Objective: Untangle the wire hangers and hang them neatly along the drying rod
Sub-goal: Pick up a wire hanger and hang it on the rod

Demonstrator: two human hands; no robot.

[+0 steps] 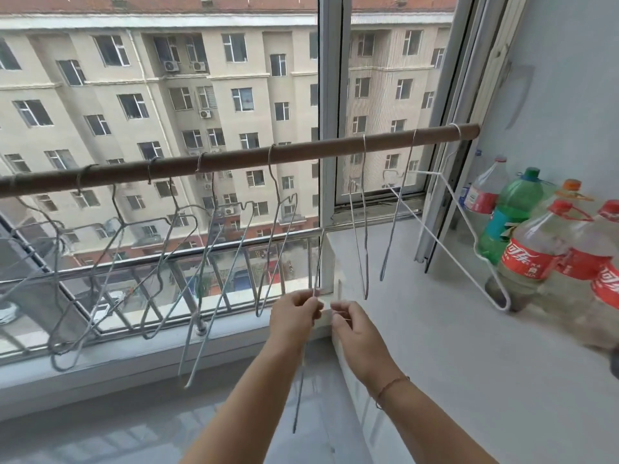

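The brown rod (234, 159) runs across the window above both hands, rising toward the right. Up and to the left of the left hand, a bunch of grey hangers (197, 358) hooks over the rod. Their frames are bent and overlapping, and the lowest tips dangle level with the wrists. The left hand (294, 313) has its fingers curled, pinching a loose hanger (299, 390). One wire of it rises straight above the knuckles and another drops beside the forearm toward the floor. Just beside it, almost touching, the right hand (355, 333) pinches a thin wire (340, 313) between thumb and fingertips. Whether that wire belongs to the same hanger I cannot tell. A thin bracelet (392, 386) circles the right wrist. Above the right hand, two narrow hangers (365, 229) hang from the rod. Farther right, a white hanger (457, 212) hangs near the rod's end, its lower corner close to the bottles (526, 262) standing on the pale counter (469, 363).
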